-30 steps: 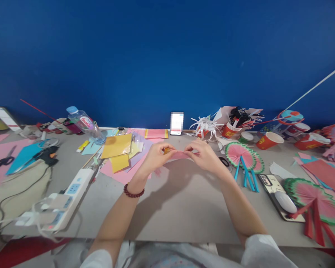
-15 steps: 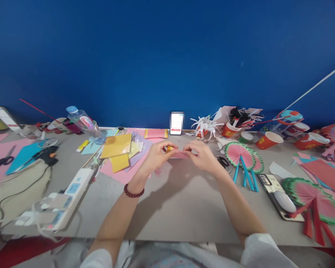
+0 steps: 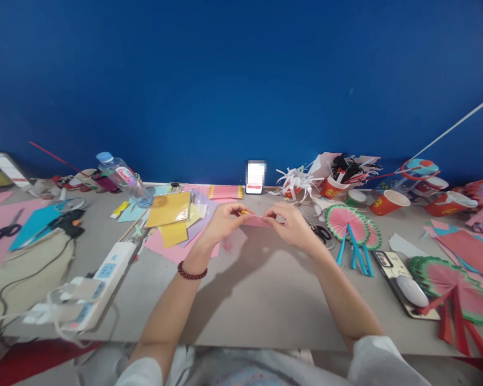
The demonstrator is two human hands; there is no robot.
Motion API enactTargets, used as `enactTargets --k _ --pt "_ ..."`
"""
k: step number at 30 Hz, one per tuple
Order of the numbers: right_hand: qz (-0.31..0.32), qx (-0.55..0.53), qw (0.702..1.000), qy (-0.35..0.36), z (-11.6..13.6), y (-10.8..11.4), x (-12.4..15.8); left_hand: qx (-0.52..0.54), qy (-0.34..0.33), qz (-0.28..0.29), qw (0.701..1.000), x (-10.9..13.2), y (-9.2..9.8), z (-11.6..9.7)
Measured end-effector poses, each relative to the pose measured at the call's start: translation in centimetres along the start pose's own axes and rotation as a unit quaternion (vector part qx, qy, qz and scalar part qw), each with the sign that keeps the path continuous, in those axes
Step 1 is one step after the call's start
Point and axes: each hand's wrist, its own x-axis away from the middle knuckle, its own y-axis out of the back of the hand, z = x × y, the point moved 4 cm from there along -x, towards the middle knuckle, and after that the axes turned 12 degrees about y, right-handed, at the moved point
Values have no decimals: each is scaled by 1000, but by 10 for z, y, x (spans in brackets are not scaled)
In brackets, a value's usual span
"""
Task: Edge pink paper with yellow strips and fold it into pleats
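Between my hands, above the grey table [image 3: 249, 316], is a small piece of pink paper [image 3: 256, 221] with a bit of yellow at its left end. My left hand [image 3: 227, 222] pinches the left end between thumb and fingers. The right end is pinched in my right hand [image 3: 286, 222]. My fingers cover much of the paper, so its folds cannot be made out. Beyond my hands lies a pink paper piece with yellow edges [image 3: 226, 192]. Left of my left hand are yellow sheets in a clear sleeve [image 3: 169, 208] on pink and purple paper.
A phone [image 3: 255, 178] leans against the blue wall. To the right are watermelon paper fans [image 3: 346, 222], scissors [image 3: 322, 233], paper cups [image 3: 390, 205] and a mouse [image 3: 411, 290] on a phone. Leftward sit a power strip [image 3: 104, 284], a bottle [image 3: 123, 177] and a glue gun [image 3: 66, 221].
Less of the yellow end shows at my left fingers, and the pink paper looks slightly turned. Both hands keep their pinch in nearly the same place.
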Motion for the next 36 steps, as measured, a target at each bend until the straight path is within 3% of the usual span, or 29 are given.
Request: enactTargets --k 12,22,27,36 --pt "3 -56 998 -6 3 -4 -1 -61 -39 -49 996 11 -4 -9" --pt "-55 -45 997 6 1 0 1 75 17 -19 997 7 -4 0" --pt "-54 -49 997 3 0 -1 1 40 -7 -68 997 9 -3 -3" --pt "-47 -56 997 1 -1 -1 1 2 -72 -89 993 15 -5 -11"
